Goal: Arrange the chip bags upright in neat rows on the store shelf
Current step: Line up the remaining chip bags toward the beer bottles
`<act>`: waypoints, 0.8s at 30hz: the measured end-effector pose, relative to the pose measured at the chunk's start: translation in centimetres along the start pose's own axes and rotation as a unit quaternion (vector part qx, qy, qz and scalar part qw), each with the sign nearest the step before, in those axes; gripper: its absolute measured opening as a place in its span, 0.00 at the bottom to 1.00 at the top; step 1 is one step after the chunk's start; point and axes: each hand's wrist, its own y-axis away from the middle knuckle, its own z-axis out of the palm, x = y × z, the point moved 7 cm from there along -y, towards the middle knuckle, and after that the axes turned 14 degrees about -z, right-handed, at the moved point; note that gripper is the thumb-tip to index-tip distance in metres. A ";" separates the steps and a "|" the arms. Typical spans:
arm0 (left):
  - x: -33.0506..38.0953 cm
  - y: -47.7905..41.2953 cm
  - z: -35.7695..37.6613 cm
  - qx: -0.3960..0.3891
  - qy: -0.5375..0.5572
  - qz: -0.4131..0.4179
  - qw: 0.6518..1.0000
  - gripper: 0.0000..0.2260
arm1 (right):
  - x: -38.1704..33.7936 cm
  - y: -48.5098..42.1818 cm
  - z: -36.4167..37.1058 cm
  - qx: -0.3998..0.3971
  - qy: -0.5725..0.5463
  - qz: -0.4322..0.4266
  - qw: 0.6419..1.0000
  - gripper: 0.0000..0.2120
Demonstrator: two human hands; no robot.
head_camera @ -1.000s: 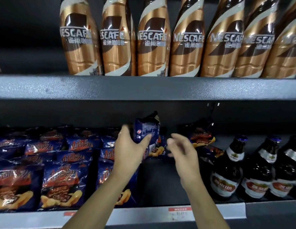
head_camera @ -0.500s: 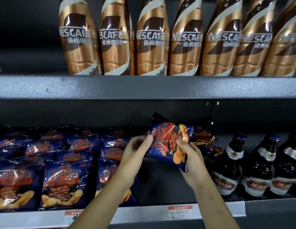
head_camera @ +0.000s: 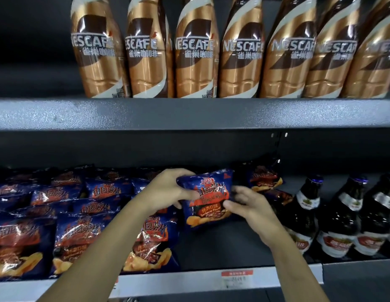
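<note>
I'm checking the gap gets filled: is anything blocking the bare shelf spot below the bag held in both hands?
Nothing visible. The blue foil chip bag, gripped by the left hand and right hand, hangs over bare dark shelf floor between the front-row chip bags and the dark brown glass bottles.
</note>
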 end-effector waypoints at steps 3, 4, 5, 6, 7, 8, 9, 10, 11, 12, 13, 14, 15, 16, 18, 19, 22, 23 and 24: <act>0.0 -1.4 -1.1 0.062 0.059 -0.002 0.996 0.17 | 1.6 0.1 -0.3 0.049 0.024 0.032 0.998 0.08; 0.1 -2.0 -1.5 0.076 0.063 0.002 0.995 0.14 | 2.2 -0.2 -0.3 0.066 0.027 0.043 0.997 0.07; 0.2 -2.7 -1.7 0.087 0.046 0.007 0.995 0.12 | 2.8 -0.6 -0.2 0.071 0.037 0.054 0.995 0.10; 0.3 -3.3 -2.0 0.093 0.020 0.008 0.995 0.11 | 3.6 -1.0 0.0 0.074 0.049 0.064 0.994 0.18; 0.4 -3.9 -2.2 0.100 -0.006 0.005 0.995 0.11 | 4.3 -1.5 0.2 0.079 0.060 0.073 0.992 0.25; 0.4 -4.5 -2.4 0.105 -0.026 -0.002 0.994 0.12 | 4.8 -2.1 0.3 0.086 0.067 0.081 0.991 0.28; 0.3 -5.0 -2.6 0.107 -0.039 -0.009 0.993 0.14 | 5.0 -2.6 0.5 0.092 0.077 0.076 0.990 0.28; 0.2 -5.5 -2.7 0.106 -0.049 -0.017 0.993 0.15 | 5.1 -3.1 0.5 0.101 0.087 0.072 0.988 0.26; 0.0 -6.0 -2.7 0.102 -0.057 -0.025 0.993 0.15 | 5.2 -3.4 0.6 0.110 0.094 0.072 0.987 0.25; -0.1 -6.3 -2.6 0.099 -0.064 -0.028 0.993 0.14 | 5.2 -3.7 0.5 0.117 0.099 0.073 0.986 0.25; -0.2 -6.6 -2.5 0.097 -0.069 -0.028 0.993 0.12 | 5.3 -3.9 0.4 0.119 0.104 0.074 0.985 0.25; -0.2 -6.9 -2.4 0.098 -0.071 -0.025 0.992 0.10 | 5.3 -4.0 0.3 0.121 0.108 0.075 0.984 0.25; -0.3 -7.2 -2.4 0.101 -0.069 -0.024 0.992 0.09 | 5.5 -4.2 0.1 0.122 0.113 0.076 0.983 0.25; -0.6 -7.6 -2.4 0.105 -0.067 -0.028 0.992 0.11 | 5.7 -4.4 0.1 0.121 0.124 0.078 0.982 0.26; -1.3 -8.4 -2.6 0.118 -0.100 -0.047 0.987 0.16 | 6.6 -4.5 0.6 0.109 0.149 0.089 0.979 0.25; -1.7 -8.8 -2.8 0.128 -0.154 -0.062 0.978 0.18 | 7.2 -4.4 1.1 0.103 0.160 0.094 0.977 0.24; -2.5 -9.3 -3.1 0.155 -0.309 -0.100 0.933 0.18 | 8.8 -4.2 3.1 0.081 0.178 0.107 0.975 0.17; -2.6 -9.3 -3.2 0.168 -0.332 -0.101 0.923 0.18 | 9.0 -4.2 3.5 0.081 0.187 0.104 0.973 0.15; -2.5 -9.4 -3.3 0.182 -0.348 -0.097 0.914 0.19 | 9.0 -4.1 3.8 0.085 0.200 0.100 0.971 0.14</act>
